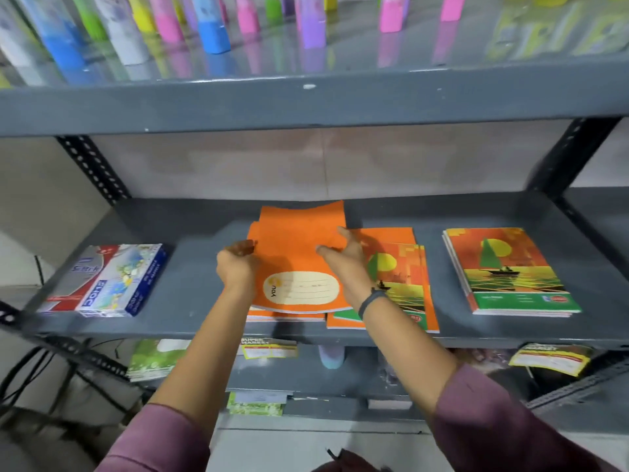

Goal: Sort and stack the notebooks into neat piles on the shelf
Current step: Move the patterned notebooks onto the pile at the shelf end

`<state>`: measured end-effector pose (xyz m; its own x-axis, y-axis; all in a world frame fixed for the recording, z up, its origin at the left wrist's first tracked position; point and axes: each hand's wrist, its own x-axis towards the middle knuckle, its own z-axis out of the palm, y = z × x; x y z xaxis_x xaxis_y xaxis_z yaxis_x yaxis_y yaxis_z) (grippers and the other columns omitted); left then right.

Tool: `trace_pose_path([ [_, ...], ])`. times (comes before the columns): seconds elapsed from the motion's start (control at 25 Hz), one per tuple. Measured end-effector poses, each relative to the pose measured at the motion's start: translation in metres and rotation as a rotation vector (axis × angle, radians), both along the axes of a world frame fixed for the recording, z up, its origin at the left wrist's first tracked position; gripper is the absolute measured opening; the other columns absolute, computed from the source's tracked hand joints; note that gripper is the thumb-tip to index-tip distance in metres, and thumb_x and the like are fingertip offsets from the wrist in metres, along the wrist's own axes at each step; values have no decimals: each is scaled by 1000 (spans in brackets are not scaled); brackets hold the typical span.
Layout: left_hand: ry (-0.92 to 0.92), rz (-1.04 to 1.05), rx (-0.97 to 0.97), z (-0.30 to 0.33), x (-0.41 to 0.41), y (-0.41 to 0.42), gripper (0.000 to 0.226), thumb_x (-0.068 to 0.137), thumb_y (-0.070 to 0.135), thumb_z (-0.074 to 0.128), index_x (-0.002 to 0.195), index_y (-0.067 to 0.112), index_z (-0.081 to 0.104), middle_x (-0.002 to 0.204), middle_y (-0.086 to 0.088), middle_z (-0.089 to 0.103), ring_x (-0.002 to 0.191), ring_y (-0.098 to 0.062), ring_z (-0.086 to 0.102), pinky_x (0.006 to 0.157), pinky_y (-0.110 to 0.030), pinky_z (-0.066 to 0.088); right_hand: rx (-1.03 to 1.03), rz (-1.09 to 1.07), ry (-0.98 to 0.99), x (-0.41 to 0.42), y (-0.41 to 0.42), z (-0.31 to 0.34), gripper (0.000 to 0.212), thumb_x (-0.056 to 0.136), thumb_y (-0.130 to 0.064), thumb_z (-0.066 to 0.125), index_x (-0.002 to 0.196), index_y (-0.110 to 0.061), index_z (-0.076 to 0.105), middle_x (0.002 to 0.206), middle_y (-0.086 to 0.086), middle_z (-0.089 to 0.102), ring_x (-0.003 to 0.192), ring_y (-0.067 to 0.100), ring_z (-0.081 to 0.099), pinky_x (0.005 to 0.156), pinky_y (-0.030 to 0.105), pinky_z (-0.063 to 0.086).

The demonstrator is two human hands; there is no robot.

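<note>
L hand [238, 267] grips orange notebook [292, 233] left edge | R hand [347, 253] fingers flat on cover

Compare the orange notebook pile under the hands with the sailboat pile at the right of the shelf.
The orange pile has plain covers with a cream label; the sailboat pile has boat pictures. The left hand and right hand are on the orange pile, its books askew; the sailboat pile lies untouched, nearly square. Both lie flat on the shelf.

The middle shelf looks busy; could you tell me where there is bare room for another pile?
Bare shelf lies between the boxed packs and the left hand, plus a narrower strip left of the sailboat pile; orange notebooks crowd the centre.
</note>
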<state>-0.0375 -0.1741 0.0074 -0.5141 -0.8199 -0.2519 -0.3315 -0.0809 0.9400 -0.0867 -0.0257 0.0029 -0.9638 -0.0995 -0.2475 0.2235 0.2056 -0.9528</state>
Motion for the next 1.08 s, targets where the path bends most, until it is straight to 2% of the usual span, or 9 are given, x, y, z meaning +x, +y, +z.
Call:
trace_pose_path([
  [0.12, -140, -5, -172, -12, 14, -20, 25, 86, 3, 53, 106, 3, 67, 114, -20, 67, 107, -36, 60, 92, -38, 47, 94, 98, 1, 8, -30, -7, 70, 81, -18, 68, 143, -19, 36, 136, 13, 52, 120, 28, 52, 102, 37, 45],
  [0.24, -269, -72, -242, -22, 20, -21, 27, 89, 12, 50, 112, 6, 64, 118, -22, 64, 111, -40, 56, 94, -42, 46, 255, 162, 23, 12, -34, -19, 70, 80, -19, 64, 144, -21, 35, 139, 12, 51, 126, 32, 49, 102, 40, 46],
  [0.32, -402, -116, -432, -22, 19, -12, 30, 89, 15, 47, 115, 12, 62, 120, -21, 62, 115, -40, 50, 95, -45, 42, 390, 183, 86, 8, -24, -22, 67, 81, -22, 62, 144, -22, 36, 138, 11, 53, 127, 35, 47, 102, 41, 45],
  [0.4, -317, -176, -649, -19, 14, 10, 35, 86, 9, 47, 119, 12, 59, 124, -18, 59, 117, -38, 46, 97, -44, 37, 528, 103, 190, 4, -6, -22, 64, 84, -27, 60, 143, -24, 37, 139, 10, 51, 132, 34, 40, 108, 43, 38],
  [0.48, -70, -333, -713, -17, 6, 47, 40, 84, 0, 46, 122, 7, 56, 126, -19, 59, 117, -36, 48, 100, -42, 36, 644, -80, 246, 1, 22, -23, 60, 86, -30, 58, 142, -24, 38, 145, 8, 44, 138, 32, 31, 110, 45, 30],
  [0.6, 52, -577, -516, -20, -10, 105, 38, 88, 2, 42, 125, 0, 52, 126, -23, 58, 118, -35, 52, 101, -38, 40, 756, -227, 184, 2, 66, -32, 58, 86, -28, 56, 141, -20, 38, 149, 11, 37, 139, 32, 26, 109, 44, 27],
  [0.76, -201, -720, -420, -36, -31, 147, 43, 94, 17, 34, 133, 0, 41, 134, -26, 47, 124, -41, 43, 105, -42, 36, 709, -171, 109, 3, 93, -39, 60, 87, -29, 56, 142, -17, 36, 148, 14, 38, 137, 34, 29, 110, 46, 27],
  [0.88, -309, -688, -411, -42, -40, 151, 46, 93, 23, 35, 135, 4, 38, 138, -25, 43, 126, -43, 40, 106, -45, 35, 597, -205, 97, -1, 102, -36, 59, 85, -26, 59, 140, -18, 40, 145, 13, 43, 134, 37, 33, 109, 44, 30],
  [1.08, -221, -424, -157, -41, -46, 166, 42, 93, 30, 37, 128, 9, 47, 130, -20, 56, 120, -40, 47, 102, -44, 41, 510, -163, 56, -4, 115, -33, 59, 80, -28, 62, 137, -22, 46, 140, 11, 51, 131, 37, 38, 104, 42, 35],
])
